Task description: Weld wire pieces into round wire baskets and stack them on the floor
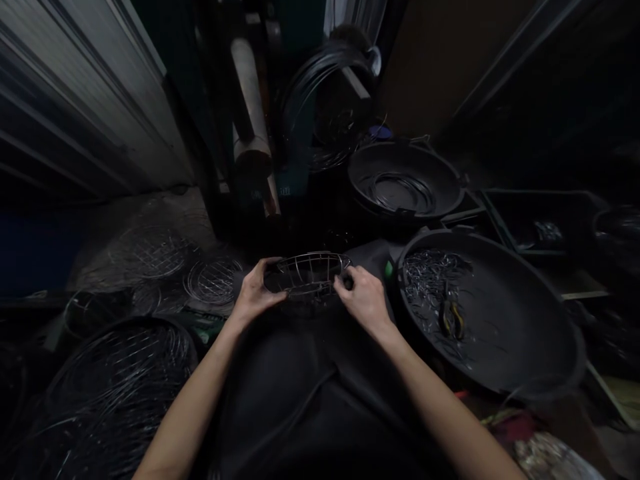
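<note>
A small round wire rack point(311, 268) with crossing bars is held above my dark-covered lap. My left hand point(257, 291) grips its left rim, thumb along the near edge and fingers around the far side. At the opposite end, my right hand point(364, 293) is closed on the rack's right rim, thumb and fingertips pinched at the wire. Something dark shows by those fingertips; I cannot make out what it is. To the right, a wide black pan point(525, 313) contains many short wire pieces point(430, 273) and yellow-and-black pliers point(451, 319).
A second black pan point(405, 170) with coiled wire stands behind. A large wire coil point(320, 80) hangs near a machine point(250, 100). Round wire grids point(213, 279) lie on the floor at left, above a heap of wire racks point(125, 373). A dark tray point(545, 220) is at right.
</note>
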The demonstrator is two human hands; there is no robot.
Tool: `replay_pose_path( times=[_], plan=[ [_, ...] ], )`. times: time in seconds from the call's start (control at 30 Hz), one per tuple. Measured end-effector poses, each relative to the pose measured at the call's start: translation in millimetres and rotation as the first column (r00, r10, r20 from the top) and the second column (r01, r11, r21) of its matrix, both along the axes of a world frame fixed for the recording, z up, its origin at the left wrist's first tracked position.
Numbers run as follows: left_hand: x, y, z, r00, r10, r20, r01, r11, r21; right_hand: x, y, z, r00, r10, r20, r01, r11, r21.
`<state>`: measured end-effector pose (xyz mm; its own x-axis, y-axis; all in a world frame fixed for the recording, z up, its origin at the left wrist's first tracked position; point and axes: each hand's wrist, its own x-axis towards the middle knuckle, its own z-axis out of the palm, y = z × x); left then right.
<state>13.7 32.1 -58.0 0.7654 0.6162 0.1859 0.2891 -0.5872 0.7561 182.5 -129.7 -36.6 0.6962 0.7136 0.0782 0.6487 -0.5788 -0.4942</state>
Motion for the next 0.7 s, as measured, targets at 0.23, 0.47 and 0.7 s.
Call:
replay_pose_path(
  times=[0.23, 0.47, 0.7],
  plan=[
    [0, -2, -3.6, 1.000, -0.010, 0.027, 0.011, 1.000, -0.004, 1, 3, 0.1, 0.999, -0.003, -0.052, 0.001, 0.999, -0.035],
    [-19, -1, -15.0, 0.993, -0.115, 0.008, 0.115, 0.993, 0.008, 28, -23, 9.4, 0.947, -0.016, -0.321, 0.013, 1.000, -0.012],
    [-32, -15, -49.9, 0.993, 0.062, 0.099, -0.051, 0.992, -0.112, 135, -115, -66.3, 0.936, -0.352, -0.003, 0.302, 0.806, -0.508]
  ],
)
